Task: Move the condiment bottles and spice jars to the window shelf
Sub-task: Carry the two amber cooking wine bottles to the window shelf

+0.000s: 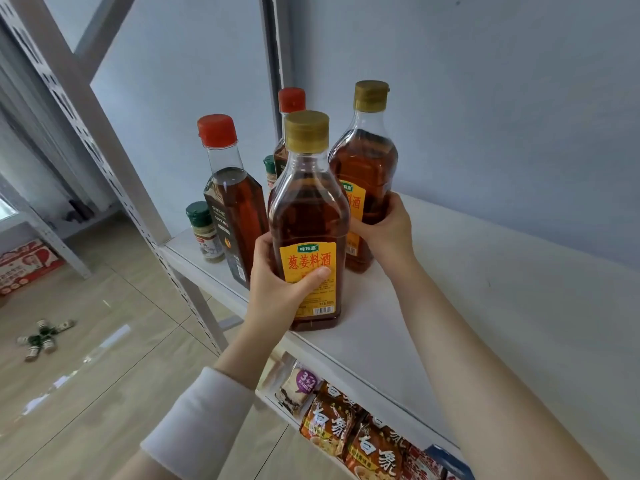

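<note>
My left hand (280, 289) grips the lower body of a gold-capped bottle of amber cooking wine (308, 209) with a yellow label, standing near the front edge of the white shelf (467, 289). My right hand (384, 226) grips a second gold-capped bottle (367, 157) just behind it. To the left stand a red-capped bottle with a dark label (232, 199) and, further back, another red-capped bottle (291, 102). Two green-capped spice jars are there too: one (206, 233) at the shelf's left end, one (269, 169) half hidden behind the bottles.
A perforated metal upright (114, 161) borders the shelf on the left. The shelf below holds snack and noodle packets (343, 427). On the wooden floor lie several small green-capped jars (43, 337) and a red carton (24, 265). The wall rises close behind the bottles.
</note>
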Motion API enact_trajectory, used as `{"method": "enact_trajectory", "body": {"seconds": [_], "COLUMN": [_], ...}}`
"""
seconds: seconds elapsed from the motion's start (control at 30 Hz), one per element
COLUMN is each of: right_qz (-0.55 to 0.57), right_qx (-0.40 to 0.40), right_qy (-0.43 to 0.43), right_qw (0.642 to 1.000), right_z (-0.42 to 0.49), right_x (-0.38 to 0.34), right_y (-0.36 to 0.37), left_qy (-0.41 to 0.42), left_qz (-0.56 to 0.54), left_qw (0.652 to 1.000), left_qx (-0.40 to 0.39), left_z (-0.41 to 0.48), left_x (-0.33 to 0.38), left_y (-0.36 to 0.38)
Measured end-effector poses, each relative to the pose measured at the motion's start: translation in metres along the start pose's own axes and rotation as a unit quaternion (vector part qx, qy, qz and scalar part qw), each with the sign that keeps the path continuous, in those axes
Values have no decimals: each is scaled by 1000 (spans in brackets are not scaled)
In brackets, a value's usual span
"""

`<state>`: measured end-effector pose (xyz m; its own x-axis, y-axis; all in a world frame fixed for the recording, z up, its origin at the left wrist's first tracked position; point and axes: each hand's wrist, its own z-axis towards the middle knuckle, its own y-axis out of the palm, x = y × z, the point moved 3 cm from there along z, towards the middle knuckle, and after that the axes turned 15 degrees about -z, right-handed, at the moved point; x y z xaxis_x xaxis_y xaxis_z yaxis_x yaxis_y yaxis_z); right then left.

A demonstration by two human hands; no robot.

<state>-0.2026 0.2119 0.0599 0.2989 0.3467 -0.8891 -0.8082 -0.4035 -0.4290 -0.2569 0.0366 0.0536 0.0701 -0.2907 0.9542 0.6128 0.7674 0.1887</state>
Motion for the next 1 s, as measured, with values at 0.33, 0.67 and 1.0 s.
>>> {"method": "enact_trajectory", "body": {"seconds": [0.33, 0.67, 1.0], "right_qz": [34, 130, 180], "right_qx": [-11, -145, -309], "right_qy": [-17, -79, -95], "right_qw": [999, 978, 929], "right_z": [-51, -126, -190], "right_x": [3, -41, -113], "right_y": [-34, -3, 155], "left_qy": [32, 48, 47], "left_qz": [0, -9, 7], "left_qw": [999, 995, 981], "left_qx": [29, 86, 188], "left_z": [-29, -75, -110], "left_x": [19, 53, 81], "left_y": [-14, -85, -245]}}
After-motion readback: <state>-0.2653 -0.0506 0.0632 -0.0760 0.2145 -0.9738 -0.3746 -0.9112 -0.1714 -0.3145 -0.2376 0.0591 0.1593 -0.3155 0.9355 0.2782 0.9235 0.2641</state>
